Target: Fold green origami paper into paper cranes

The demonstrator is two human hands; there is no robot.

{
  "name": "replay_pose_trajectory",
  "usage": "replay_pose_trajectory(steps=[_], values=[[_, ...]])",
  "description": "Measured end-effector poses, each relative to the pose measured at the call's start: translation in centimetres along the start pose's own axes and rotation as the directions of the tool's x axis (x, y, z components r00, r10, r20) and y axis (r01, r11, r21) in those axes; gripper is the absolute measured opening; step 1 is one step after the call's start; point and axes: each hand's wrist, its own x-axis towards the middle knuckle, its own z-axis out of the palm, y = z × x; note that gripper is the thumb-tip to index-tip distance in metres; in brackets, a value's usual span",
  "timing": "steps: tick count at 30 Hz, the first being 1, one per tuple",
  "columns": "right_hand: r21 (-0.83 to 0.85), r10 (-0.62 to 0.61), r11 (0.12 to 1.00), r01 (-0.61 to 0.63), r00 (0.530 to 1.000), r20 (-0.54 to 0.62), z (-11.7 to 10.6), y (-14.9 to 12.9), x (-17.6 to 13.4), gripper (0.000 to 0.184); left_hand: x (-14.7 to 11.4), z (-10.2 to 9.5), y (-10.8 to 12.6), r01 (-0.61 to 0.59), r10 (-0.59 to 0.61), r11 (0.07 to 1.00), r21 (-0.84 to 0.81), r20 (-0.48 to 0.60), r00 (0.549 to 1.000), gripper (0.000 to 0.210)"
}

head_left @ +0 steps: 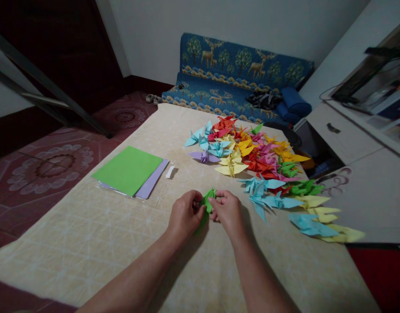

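Note:
Between my two hands, a little above the table's middle, is a green origami crane, partly hidden by my fingers. My left hand pinches it from the left, with thumb and forefinger pressed to the paper. From the right, my right hand grips it with the thumb on its near face. Beyond and to the right lies a heap of folded paper cranes in red, yellow, blue, pink, orange and green. A stack of square paper, green sheet on top and purple sheet below, lies to the left.
The table wears a cream patterned cloth. A small white scrap sits beside the paper stack. Behind the table stands a blue sofa with deer on its cover. White drawers flank the right side, and a ladder-like frame leans at left.

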Motion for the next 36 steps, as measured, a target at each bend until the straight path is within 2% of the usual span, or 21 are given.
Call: replay_pose_trajectory(steps=[4,9,11,13,15,19,21,23,25,26,29,31,32,34,36], values=[[0.035,-0.041,0.999,0.041,0.999,0.014,-0.1,0.1,0.6,0.022,-0.1,-0.1,-0.1,0.005,0.002,0.989,-0.15,0.05,0.999,0.016],[0.136,-0.112,0.984,0.113,0.994,-0.015,-0.3,-0.2,-0.1,0.023,0.0,-0.2,-0.2,-0.042,0.02,0.974,-0.222,-0.098,0.995,0.036],[0.229,-0.134,0.964,0.133,0.991,-0.008,-0.3,-0.3,-0.7,0.026,0.1,-0.3,-0.1,-0.023,-0.012,0.951,-0.309,-0.114,0.993,0.046],[0.317,-0.158,0.936,0.153,0.987,-0.01,-0.2,-0.4,-1.2,0.027,0.2,-0.5,0.0,0.03,-0.071,0.913,-0.407,-0.087,0.994,0.045],[0.348,-0.166,0.924,0.157,0.986,-0.005,-0.1,-0.4,-1.5,0.028,0.3,-0.9,0.1,0.089,-0.13,0.875,-0.475,-0.054,0.99,0.035],[0.289,-0.151,0.949,0.129,0.987,0.056,-0.1,-0.4,-2.0,0.028,0.5,-1.8,0.1,0.146,-0.208,0.834,-0.532,-0.058,0.976,0.023],[0.236,-0.206,0.952,0.194,0.978,0.027,-0.4,-0.6,-2.0,0.032,0.5,-2.1,0.1,0.149,-0.206,0.839,-0.523,-0.052,0.977,0.022],[0.175,-0.305,0.938,0.3,0.952,0.002,-0.6,-0.7,-2.0,0.045,0.5,-2.3,0.1,0.144,-0.177,0.853,-0.501,-0.02,0.984,0.02],[0.111,-0.371,0.924,0.365,0.928,0.036,-0.9,-0.9,-2.0,0.052,0.4,-2.4,0.2,0.121,-0.129,0.875,-0.469,0.016,0.992,0.019],[0.074,-0.379,0.924,0.374,0.922,0.075,-1.1,-0.9,-2.0,0.047,0.3,-2.4,0.2,0.106,-0.103,0.886,-0.451,0.031,0.994,0.018],[-0.035,-0.364,0.925,0.379,0.907,0.213,-1.4,-0.8,-1.9,0.014,0.0,-2.4,0.2,0.047,-0.022,0.925,-0.378,0.07,0.997,0.015],[-0.06,-0.355,0.923,0.381,0.9,0.251,-1.5,-0.7,-1.9,0.014,-0.1,-2.4,0.1,-0.001,0.021,0.946,-0.324,0.06,0.998,0.014],[-0.048,-0.353,0.927,0.373,0.907,0.23,-1.5,-0.7,-1.9,0.014,0.0,-2.5,0.1,-0.017,0.028,0.951,-0.308,0.029,0.999,0.015],[0.008,-0.325,0.945,0.327,0.938,0.115,-1.3,-0.6,-1.9,0.015,0.2,-2.6,0.1,-0.02,-0.011,0.938,-0.346,-0.087,0.996,0.016],[0.092,-0.277,0.956,0.28,0.96,-0.043,-1.0,-0.5,-2.0,0.018,0.6,-2.6,0.1,0.003,-0.106,0.871,-0.492,-0.182,0.978,0.036]])
